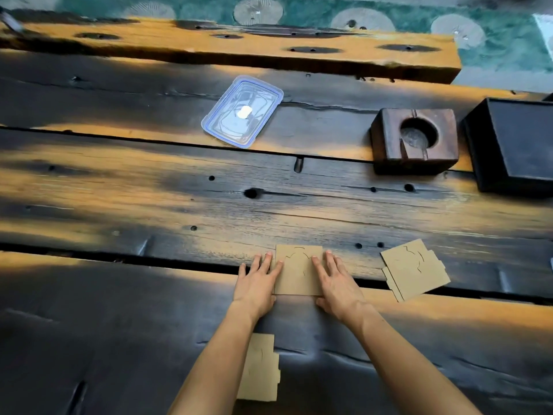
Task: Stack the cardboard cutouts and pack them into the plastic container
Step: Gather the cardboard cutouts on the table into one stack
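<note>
A tan cardboard cutout [298, 272] lies flat on the dark wooden table near its front. My left hand [258, 284] presses against its left edge and my right hand [336, 284] against its right edge, fingers spread, thumbs at its near corners. A second cutout [414, 269] lies to the right, apart from my hands. A third cutout [261, 368] lies close to me, partly hidden under my left forearm. The clear plastic container [243, 110] with a blue rim sits further back on the table, shut with its lid.
A dark wooden block [414, 142] with a round hollow stands at the back right. Beside it sits a black box [514, 145]. A thick wooden beam [239, 44] runs along the far edge. Gaps run between the table planks.
</note>
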